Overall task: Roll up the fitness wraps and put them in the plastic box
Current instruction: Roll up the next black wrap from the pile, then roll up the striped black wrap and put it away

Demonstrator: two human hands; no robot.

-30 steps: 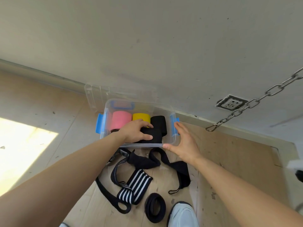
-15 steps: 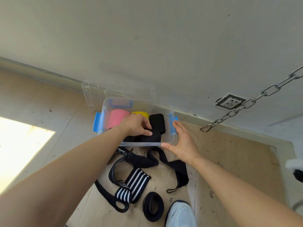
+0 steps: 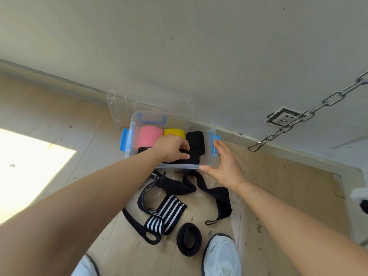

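Note:
A clear plastic box (image 3: pixel 207 124) with blue latches stands on the floor by the wall. Inside it lie a pink roll (image 3: pixel 148 136), a yellow roll (image 3: pixel 174 132) and a black roll (image 3: pixel 196 142). My left hand (image 3: pixel 171 148) reaches into the box and grips another black rolled wrap (image 3: pixel 189 160) at the box's front. My right hand (image 3: pixel 225 164) rests with straight fingers against the box's front right corner. Loose on the floor below are a black-and-white striped wrap (image 3: pixel 169 214), a black wrap (image 3: pixel 219 194) and a coiled black band (image 3: pixel 189 239).
The box's clear lid (image 3: pixel 123 104) leans against the wall behind it. A metal chain (image 3: pixel 310 114) hangs at the right near a wall socket (image 3: pixel 283 118). My white shoes (image 3: pixel 221 255) stand at the bottom. Sunlight falls on the floor at the left.
My left hand has pressed the black roll slightly deeper into the box's front. My right hand has stayed at the box corner.

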